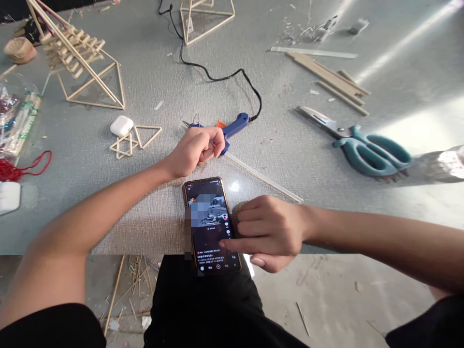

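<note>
Pointing at the phone (210,237), the person's right hand (270,232) has its index finger stretched out over the lower part of the lit screen; its other fingers are folded in, its thumb stands apart below them, and it pinches nothing; whether the fingertip touches the glass cannot be told. The phone lies face up at the front edge of the grey table (275,145), its lower end reaching past that edge in view; part of its screen is blurred into blocks.

The left hand (201,147) is just beyond the phone, its fingers loosely curled inward; it covers part of a blue glue gun (237,126), and whether it grips anything there cannot be told; a clear glue stick (264,176) runs from the gun towards the right wrist, and a black cord (224,78) winds away behind.

Left of that hand lie a white case (122,125), a small star of sticks (125,156) and a stick triangle (148,127); farther back stands a wooden stick frame (74,53); to the right, teal-handled scissors (341,130) lie with their blades together, near some flat wooden strips (326,77).
</note>
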`<state>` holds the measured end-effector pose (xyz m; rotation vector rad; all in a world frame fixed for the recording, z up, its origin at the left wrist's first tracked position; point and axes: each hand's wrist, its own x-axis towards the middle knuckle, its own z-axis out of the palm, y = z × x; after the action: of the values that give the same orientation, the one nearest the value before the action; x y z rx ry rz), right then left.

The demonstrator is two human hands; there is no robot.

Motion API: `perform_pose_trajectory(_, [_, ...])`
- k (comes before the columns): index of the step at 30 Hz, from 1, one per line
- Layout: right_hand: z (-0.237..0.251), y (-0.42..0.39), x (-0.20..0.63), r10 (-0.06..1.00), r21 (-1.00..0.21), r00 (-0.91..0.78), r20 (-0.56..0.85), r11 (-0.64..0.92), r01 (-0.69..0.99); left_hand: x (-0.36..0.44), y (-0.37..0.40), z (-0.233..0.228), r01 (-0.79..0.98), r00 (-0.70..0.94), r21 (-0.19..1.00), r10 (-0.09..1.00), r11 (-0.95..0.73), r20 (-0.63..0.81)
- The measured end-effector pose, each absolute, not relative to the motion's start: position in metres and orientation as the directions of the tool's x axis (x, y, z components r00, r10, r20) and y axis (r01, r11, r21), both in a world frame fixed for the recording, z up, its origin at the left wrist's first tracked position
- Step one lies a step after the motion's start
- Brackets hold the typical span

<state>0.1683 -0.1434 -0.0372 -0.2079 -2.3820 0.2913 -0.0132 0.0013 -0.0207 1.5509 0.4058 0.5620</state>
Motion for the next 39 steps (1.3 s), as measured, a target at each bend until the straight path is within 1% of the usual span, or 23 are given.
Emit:
perform_pose_trajectory(6, [-0.0363, -0.1432, 0.1678, 0.226, -0.272, -0.718, 0.658, 0.961, 0.053, -0.0129, 0.0001, -0.019, -0.084, 0.813, 0.994, 0.572, -0.067, 0.108])
perform_pose_trajectory(12, [-0.0376, -0.1433, 0.1684, 0.225, -0.27, -0.726, 0.65, 0.961, 0.056, -0.0125, -0.0006, -0.0181, -0.059, 0.811, 0.996, 0.579, -0.07, 0.089])
perform_pose_trajectory(19, [-0.037, -0.1435, 0.168, 0.237, -0.273, -0.716, 0.657, 0.96, 0.067, -0.0129, -0.0009, -0.0187, -0.067, 0.82, 0.994, 0.564, -0.084, 0.103])
perform_pose_trajectory(32, [-0.038, -0.1434, 0.1694, 0.239, -0.276, -0.728, 0.642, 0.958, 0.071, -0.014, -0.0018, -0.0178, -0.043, 0.816, 0.993, 0.57, -0.106, 0.097])
perform_pose_trajectory(39, [-0.0352, -0.1432, 0.1676, 0.246, -0.285, -0.72, 0.649, 0.956, 0.069, -0.0138, -0.0016, -0.0178, -0.059, 0.821, 0.993, 0.561, -0.103, 0.107])
